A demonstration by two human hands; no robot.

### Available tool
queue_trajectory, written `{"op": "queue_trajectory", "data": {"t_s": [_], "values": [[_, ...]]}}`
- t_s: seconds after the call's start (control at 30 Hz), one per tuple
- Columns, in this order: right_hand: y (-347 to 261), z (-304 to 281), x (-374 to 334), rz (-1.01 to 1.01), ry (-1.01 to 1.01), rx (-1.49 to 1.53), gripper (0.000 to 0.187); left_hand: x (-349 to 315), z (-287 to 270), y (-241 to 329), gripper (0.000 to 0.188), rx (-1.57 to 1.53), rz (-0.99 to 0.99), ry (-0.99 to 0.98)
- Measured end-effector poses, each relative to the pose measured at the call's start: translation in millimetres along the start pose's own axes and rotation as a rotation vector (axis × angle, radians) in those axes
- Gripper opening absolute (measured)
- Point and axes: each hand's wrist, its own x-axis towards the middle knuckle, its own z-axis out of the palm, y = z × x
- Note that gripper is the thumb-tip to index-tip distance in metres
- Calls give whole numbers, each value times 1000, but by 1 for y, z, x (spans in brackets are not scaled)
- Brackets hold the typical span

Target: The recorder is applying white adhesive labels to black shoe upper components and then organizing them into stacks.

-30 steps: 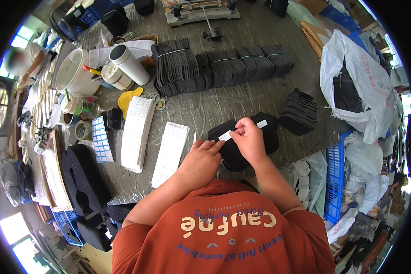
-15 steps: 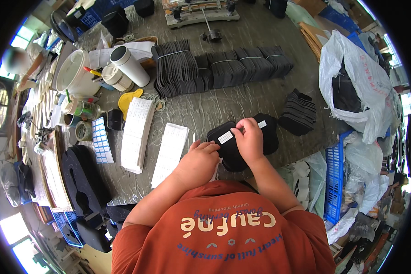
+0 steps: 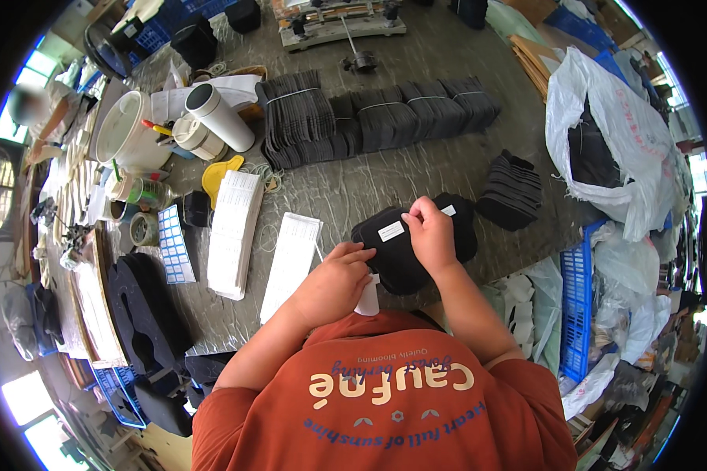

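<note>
Two black rounded pads (image 3: 397, 263) lie side by side before me, the right one (image 3: 465, 235) partly behind my hand. A small white label (image 3: 390, 231) sits on the left pad, and another white label (image 3: 448, 209) on the right one. My right hand (image 3: 432, 239) hovers at the pads' upper part, thumb and fingertips pinched together; whatever they hold is too small to make out. My left hand (image 3: 336, 282) rests at the left pad's edge, its fingers closed on a white paper strip (image 3: 368, 300) that shows below them.
Printed white sheets (image 3: 291, 255) and a thicker paper stack (image 3: 234, 228) lie to the left, near a blue-and-white sticker sheet (image 3: 176, 243). Bundled black pieces (image 3: 385, 118) line the back. A loose black stack (image 3: 511, 192) and a white sack (image 3: 605, 149) stand right.
My right fingertips have come away from the left pad's label, slightly up and to the right. More of the paper strip shows under my left hand.
</note>
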Motion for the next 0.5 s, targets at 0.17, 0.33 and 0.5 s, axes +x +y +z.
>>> {"op": "queue_trajectory", "data": {"t_s": [0.17,0.33,0.5], "values": [[42,-30,11,86,24,67,18,1,1,-3,8,17,17,9],[40,-54,13,-42,277,-230,10,4,2,-1,16,-266,-267,168],[-37,-28,-27,178,-364,493,6,8,10,1,22,-301,-296,247]]}}
